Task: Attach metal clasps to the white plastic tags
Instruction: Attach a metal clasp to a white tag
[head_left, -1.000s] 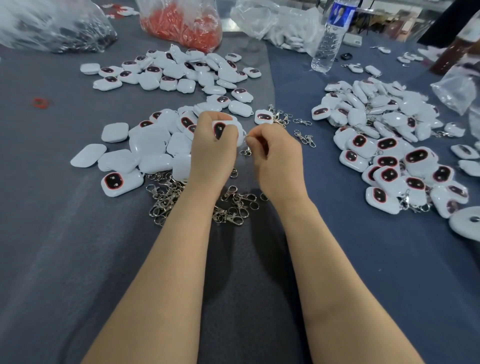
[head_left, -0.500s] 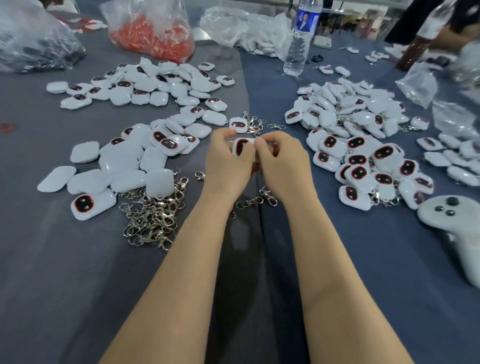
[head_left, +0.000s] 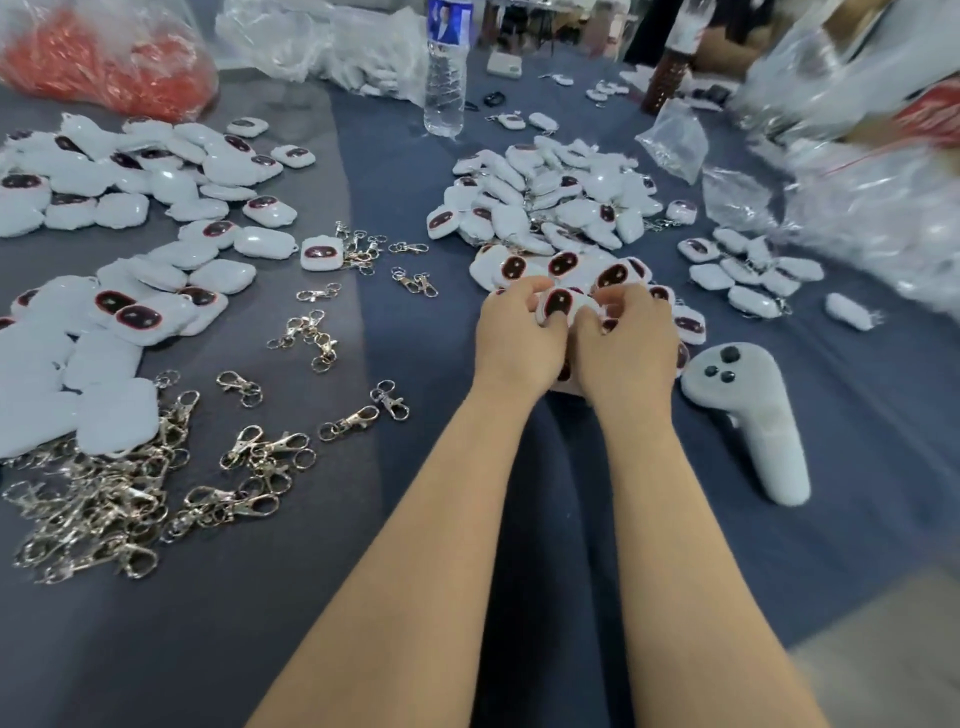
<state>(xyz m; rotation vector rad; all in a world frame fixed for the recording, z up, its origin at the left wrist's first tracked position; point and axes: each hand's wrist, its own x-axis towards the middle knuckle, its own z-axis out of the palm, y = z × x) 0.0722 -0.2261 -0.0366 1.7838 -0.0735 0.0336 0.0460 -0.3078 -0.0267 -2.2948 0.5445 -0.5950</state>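
- Your left hand (head_left: 511, 338) is holding a tag (head_left: 557, 305), grip clamped on it.
- Your right hand (head_left: 626, 345) is pinching its edge likewise.
- Loose clasps (head_left: 104, 499) are lying leftward on the counter (head_left: 363, 571).

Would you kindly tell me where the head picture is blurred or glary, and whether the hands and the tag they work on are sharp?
Head view: the plastic bags at upper right smear with motion blur; head view: the left hand, right hand and the tag between them are soft but readable; head view: soft highlights glint on the loose clasps.
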